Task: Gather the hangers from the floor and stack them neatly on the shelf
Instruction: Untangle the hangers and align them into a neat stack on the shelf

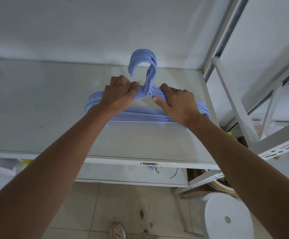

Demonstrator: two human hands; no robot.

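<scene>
A stack of several light blue plastic hangers (141, 115) lies on the white shelf (37, 104), hooks pointing toward the back wall. My left hand (121, 94) grips the stack's left shoulder close to the hook necks. On the other side of the necks, my right hand (176, 102) grips the right shoulder, thumb underneath. The hooks (144, 61) curve up together, roughly lined up. Both forearms reach in from the bottom of the view.
A white metal rack frame (243, 107) stands at the right of the shelf. A white round stool (228, 216) sits on the tiled floor at lower right. Dirt marks the floor tiles (136, 207), and a shoe (117, 232) shows at the bottom edge.
</scene>
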